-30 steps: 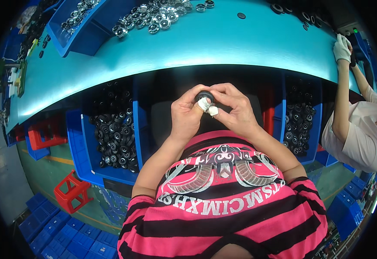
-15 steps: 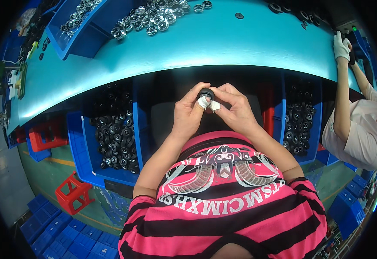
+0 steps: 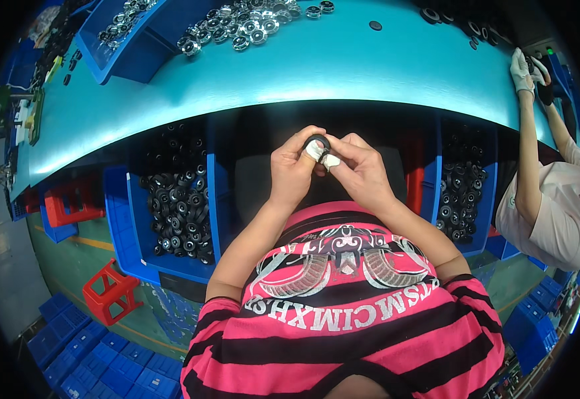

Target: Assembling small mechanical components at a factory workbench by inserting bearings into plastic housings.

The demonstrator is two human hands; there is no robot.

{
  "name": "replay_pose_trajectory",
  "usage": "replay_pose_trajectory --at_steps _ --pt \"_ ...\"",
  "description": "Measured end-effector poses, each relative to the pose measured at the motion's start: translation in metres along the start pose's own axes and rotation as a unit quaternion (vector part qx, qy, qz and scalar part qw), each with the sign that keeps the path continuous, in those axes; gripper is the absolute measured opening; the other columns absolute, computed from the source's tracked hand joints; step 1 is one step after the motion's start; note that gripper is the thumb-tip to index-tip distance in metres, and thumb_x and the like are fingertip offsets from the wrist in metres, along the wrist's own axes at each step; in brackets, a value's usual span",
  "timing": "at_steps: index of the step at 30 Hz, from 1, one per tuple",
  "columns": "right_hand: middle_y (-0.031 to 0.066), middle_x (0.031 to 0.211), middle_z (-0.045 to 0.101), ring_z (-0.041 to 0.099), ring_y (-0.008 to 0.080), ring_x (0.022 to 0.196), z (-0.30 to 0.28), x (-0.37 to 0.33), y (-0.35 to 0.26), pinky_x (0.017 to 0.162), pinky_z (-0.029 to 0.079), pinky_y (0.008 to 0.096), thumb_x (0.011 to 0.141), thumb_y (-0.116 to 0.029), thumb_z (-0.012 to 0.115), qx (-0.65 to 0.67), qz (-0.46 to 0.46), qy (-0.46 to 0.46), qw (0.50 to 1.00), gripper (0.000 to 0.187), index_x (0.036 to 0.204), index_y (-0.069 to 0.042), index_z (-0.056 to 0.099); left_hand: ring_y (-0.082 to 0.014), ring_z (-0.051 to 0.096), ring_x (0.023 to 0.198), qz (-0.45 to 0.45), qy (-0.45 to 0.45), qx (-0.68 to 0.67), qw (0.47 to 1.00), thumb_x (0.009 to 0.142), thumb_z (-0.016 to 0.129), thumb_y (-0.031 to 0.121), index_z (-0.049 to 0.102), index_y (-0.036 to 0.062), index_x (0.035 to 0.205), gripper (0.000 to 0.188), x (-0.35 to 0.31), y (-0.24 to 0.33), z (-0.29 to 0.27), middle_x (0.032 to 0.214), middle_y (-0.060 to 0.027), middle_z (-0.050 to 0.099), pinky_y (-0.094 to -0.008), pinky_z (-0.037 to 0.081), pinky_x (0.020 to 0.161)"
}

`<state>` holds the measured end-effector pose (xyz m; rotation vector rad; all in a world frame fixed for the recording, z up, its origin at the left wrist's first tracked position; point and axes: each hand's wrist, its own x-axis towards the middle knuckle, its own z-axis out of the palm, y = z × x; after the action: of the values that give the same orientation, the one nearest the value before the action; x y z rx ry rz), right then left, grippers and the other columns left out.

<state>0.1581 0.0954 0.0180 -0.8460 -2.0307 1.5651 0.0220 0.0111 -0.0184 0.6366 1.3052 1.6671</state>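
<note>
Just in front of my chest, below the table's near edge, my left hand [image 3: 292, 167] and my right hand [image 3: 364, 171] pinch a small wheel with a black tyre [image 3: 325, 139] between them. Both thumbs press on it from the near side and wear white wrapping at the tips. The left thumb covers much of the wheel's middle, so I cannot tell how the tyre sits on the hub. My index fingers curl around its far side.
A blue bin of black wheels [image 3: 180, 213] stands at left, another blue bin [image 3: 492, 179] at right. On the turquoise table [image 3: 290, 73] lie clear wheel hubs [image 3: 236, 28], a blue tray [image 3: 140, 50] and a black piece [image 3: 375, 26]. A gloved co-worker [image 3: 546, 199] works at right.
The wheel has tipped in my fingers, its ring now turned more toward me, and my left thumb has shifted up over it. The co-worker's hands have moved slightly.
</note>
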Motion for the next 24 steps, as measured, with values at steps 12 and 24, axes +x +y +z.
replay_pose_trajectory --at_steps 12,24 --pt "0.0102 0.102 0.072 0.068 0.0122 0.090 -0.006 0.016 0.010 0.078 0.055 0.0260 0.090 -0.001 0.064 0.269 0.166 -0.016 0.949 0.033 0.122 0.005 0.065 -0.0146 0.066 0.098 -0.036 -0.064 0.063 0.995 0.095 0.062 0.000 0.042 0.0030 0.151 0.060 -0.001 0.009 -0.003 0.117 -0.0084 0.065 -0.0277 0.058 0.076" --pt "0.0042 0.089 0.068 0.063 0.0089 0.076 0.001 0.017 0.019 0.068 0.052 0.0241 0.090 -0.004 0.063 0.313 0.178 0.024 0.933 0.015 0.103 0.001 0.067 -0.0162 0.070 0.090 0.119 -0.062 0.329 0.935 0.090 0.062 -0.008 0.050 0.0013 0.144 0.056 -0.006 0.010 0.004 0.106 -0.0141 0.068 -0.0290 0.057 0.075"
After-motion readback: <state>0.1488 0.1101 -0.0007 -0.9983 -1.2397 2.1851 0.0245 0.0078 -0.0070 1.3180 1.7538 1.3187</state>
